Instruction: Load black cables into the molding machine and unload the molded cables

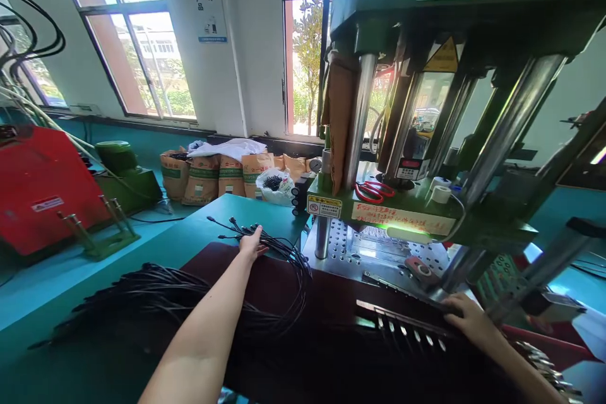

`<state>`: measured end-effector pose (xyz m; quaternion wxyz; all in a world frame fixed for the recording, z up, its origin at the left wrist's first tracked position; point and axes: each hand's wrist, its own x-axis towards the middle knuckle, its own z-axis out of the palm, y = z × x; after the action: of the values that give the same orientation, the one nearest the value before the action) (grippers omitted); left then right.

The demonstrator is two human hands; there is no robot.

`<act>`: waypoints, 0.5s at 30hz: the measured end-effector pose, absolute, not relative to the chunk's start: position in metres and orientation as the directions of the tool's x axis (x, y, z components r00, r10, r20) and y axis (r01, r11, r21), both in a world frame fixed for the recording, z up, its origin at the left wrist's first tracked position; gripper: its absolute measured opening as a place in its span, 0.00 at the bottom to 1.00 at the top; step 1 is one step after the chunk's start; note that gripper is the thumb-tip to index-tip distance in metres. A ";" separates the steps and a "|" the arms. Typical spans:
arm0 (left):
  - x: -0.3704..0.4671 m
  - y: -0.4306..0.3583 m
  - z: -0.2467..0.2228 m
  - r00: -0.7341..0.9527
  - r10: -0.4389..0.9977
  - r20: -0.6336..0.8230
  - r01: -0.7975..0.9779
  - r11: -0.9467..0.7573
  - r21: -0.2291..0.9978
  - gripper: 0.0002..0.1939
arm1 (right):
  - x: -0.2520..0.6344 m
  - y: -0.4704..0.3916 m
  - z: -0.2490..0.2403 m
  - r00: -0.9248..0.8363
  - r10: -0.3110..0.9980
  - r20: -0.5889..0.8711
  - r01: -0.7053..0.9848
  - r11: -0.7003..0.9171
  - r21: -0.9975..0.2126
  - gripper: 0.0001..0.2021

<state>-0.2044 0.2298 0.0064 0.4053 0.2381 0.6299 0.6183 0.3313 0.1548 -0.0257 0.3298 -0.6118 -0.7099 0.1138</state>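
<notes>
My left hand (pixel 250 243) is closed round a bundle of black cables (pixel 288 251) near their ends, above the left part of the dark red work surface (pixel 326 290). The cables loop down and back across that surface. At the right, my right hand (pixel 466 315) grips the end of a long dark metal bar (pixel 407 319), its fingertips partly hidden. Several shiny metal connectors (pixel 416 336) stick out in a row along the bar's near side. A larger pile of black cables (pixel 156 293) lies left of my left forearm.
A green press (pixel 468 19) with steel columns stands at the right, above a perforated metal plate (pixel 338 243). Red-handled scissors (pixel 375 190) rest on its ledge. More metal connectors (pixel 544 366) sit at lower right. Brown sacks (pixel 203 180) line the wall beyond the green table (pixel 237 211).
</notes>
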 end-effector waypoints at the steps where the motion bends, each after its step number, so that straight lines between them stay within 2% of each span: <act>1: -0.208 0.232 0.007 -0.522 0.806 -0.280 -0.205 0.200 0.958 0.15 | 0.329 0.150 -0.025 -0.048 0.937 0.347 0.812 0.239 -0.533 0.09; 4: -0.219 0.233 0.009 -0.414 0.792 -0.449 -0.174 0.415 0.893 0.21 | 0.317 0.127 -0.015 -0.163 0.927 0.337 0.859 0.302 -0.415 0.14; 7: -0.228 0.231 0.010 -0.338 0.770 -0.541 -0.065 0.554 0.830 0.27 | 0.305 0.098 0.000 -0.299 0.938 0.176 0.884 0.342 -0.318 0.19; 9: -0.227 0.229 0.015 -0.299 0.771 -0.562 0.012 0.592 0.806 0.27 | 0.297 0.085 0.007 -0.337 0.939 0.072 0.915 0.345 -0.211 0.24; 12: -0.204 0.217 0.033 -0.163 0.888 -0.430 0.160 0.453 0.877 0.25 | 0.288 0.079 0.015 -0.331 0.943 -0.038 0.941 0.326 -0.092 0.29; 15: -0.145 0.177 0.057 0.146 0.962 -0.230 0.252 0.189 0.949 0.24 | 0.282 0.086 0.026 -0.319 0.944 -0.089 0.946 0.312 -0.086 0.28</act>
<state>-0.1447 0.1766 0.0568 0.5292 0.5413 0.5607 0.3354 0.2825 0.0865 0.0256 -0.0113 -0.5834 -0.8098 0.0610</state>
